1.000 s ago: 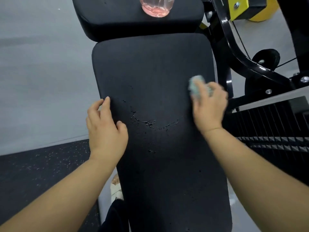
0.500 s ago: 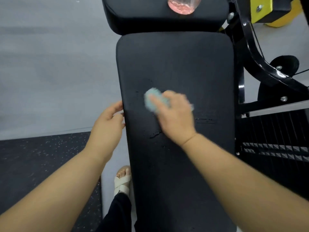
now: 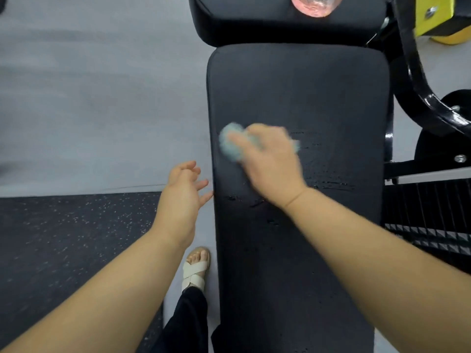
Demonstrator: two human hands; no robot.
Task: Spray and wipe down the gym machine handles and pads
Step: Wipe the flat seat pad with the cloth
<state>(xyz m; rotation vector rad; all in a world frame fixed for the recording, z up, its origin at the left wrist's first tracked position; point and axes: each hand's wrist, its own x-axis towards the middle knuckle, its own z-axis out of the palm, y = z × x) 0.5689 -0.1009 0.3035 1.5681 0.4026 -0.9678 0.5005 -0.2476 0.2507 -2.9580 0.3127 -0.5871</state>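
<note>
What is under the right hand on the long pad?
A light blue cloth, showing past both sides of the right hand, held against the wet black pad. Its middle is covered.

A cloth (image 3: 229,145) is held under the right hand (image 3: 270,164) on the left half of the long pad (image 3: 298,250). The left hand (image 3: 183,189) is held just beside the pad's left edge, with a sandalled foot (image 3: 195,271) on the floor (image 3: 102,110) nearer along it. Behind the long pad a second pad (image 3: 254,21) is set with a bottle (image 3: 312,6) on it, and the machine frame (image 3: 414,72) is placed to the right.
</note>
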